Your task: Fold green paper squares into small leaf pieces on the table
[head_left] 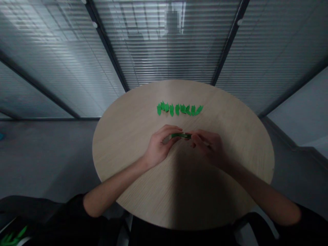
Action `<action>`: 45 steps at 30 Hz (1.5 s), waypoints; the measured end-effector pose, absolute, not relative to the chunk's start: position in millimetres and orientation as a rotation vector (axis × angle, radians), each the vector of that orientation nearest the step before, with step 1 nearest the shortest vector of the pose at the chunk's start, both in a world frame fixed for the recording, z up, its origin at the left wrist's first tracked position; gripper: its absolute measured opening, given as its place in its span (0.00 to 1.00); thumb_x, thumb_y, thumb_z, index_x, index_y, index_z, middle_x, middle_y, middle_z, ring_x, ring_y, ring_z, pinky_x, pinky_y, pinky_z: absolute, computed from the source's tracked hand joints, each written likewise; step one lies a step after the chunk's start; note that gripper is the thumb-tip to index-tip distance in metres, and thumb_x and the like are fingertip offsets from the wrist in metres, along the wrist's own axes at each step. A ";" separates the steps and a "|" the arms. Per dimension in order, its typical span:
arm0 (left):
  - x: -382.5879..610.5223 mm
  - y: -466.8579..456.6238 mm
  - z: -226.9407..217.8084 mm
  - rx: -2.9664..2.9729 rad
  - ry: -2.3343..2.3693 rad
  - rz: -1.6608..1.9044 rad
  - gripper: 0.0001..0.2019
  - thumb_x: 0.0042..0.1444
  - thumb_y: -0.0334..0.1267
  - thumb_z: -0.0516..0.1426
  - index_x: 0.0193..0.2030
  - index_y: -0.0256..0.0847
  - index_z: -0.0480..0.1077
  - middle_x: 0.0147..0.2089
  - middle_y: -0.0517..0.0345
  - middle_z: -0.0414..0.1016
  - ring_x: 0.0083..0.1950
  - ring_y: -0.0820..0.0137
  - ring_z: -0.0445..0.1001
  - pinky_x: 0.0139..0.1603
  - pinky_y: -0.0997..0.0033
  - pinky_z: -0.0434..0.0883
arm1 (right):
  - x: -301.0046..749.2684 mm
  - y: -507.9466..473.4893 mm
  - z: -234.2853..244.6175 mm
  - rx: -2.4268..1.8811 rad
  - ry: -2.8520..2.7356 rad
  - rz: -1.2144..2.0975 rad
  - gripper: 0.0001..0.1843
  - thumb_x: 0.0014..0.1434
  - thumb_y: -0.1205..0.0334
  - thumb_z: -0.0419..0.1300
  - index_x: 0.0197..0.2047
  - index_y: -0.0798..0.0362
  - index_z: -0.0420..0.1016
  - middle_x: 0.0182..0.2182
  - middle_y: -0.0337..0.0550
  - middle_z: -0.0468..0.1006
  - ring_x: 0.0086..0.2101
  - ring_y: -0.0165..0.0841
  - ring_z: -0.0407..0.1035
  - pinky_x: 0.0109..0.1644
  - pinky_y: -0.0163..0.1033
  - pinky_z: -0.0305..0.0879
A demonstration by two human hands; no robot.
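Head view, looking down on a round pale wood table (247, 143): both hands were closed on one narrow green strip (180, 136), held level between them. The left hand (159, 147) pinched the strip's left end between thumb and curled fingers. The right hand (208, 147) had its fingers folded over the right end, though they hid part of the contact, so I could not tell how far along that hold reached. The strip looked like thin paper or card, with dark lines along its length. I judged it very light, soft and easily creased, and its smooth faces might slip under a weak pinch. Its ends, where the hands already had it, seemed the best places to hold, with gentle, flat pressure. Just beyond the grip lay a row of green leaf-shaped cut-outs (179, 109), some overlapping. A pale sliver (206, 144) showed by the right hand, too small to name. Further beyond stood a glass wall with slatted blinds (166, 51). Well below and left of the grip, more green leaf shapes (11, 239) lay on something dark.
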State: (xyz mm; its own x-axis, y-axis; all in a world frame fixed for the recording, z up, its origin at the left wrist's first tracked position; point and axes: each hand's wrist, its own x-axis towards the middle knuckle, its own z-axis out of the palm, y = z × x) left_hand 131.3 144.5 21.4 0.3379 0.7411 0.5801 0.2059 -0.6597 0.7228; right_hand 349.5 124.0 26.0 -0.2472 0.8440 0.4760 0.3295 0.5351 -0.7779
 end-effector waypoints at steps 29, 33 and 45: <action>137.7 133.3 15.5 1.913 0.766 1.180 0.34 0.55 0.31 0.67 0.67 0.44 0.62 0.46 0.53 0.75 0.45 0.68 0.77 0.40 0.72 0.77 | 347.4 120.3 29.5 -1.003 -1.797 0.549 0.16 0.71 0.52 0.58 0.37 0.50 0.83 0.28 0.40 0.83 0.22 0.27 0.70 0.26 0.33 0.66; 140.3 130.9 16.2 1.903 0.801 1.183 0.29 0.58 0.34 0.67 0.64 0.43 0.63 0.45 0.55 0.75 0.41 0.70 0.77 0.40 0.71 0.78 | 346.6 119.8 29.6 -1.001 -1.772 0.588 0.16 0.71 0.53 0.59 0.35 0.51 0.82 0.26 0.40 0.82 0.21 0.26 0.69 0.25 0.33 0.65; 136.7 132.9 14.2 1.903 0.852 1.230 0.13 0.66 0.32 0.57 0.57 0.39 0.72 0.50 0.46 0.78 0.46 0.66 0.80 0.40 0.69 0.80 | 344.7 121.8 33.3 -1.023 -1.552 0.850 0.20 0.68 0.50 0.62 0.29 0.53 0.80 0.21 0.38 0.77 0.18 0.24 0.64 0.20 0.30 0.61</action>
State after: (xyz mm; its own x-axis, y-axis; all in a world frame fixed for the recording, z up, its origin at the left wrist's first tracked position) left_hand 136.7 132.9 14.2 0.3304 0.8200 0.4673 0.1492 -0.5342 0.8321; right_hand 344.7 121.8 33.3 -0.0910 0.9234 0.3729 0.1831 0.3836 -0.9052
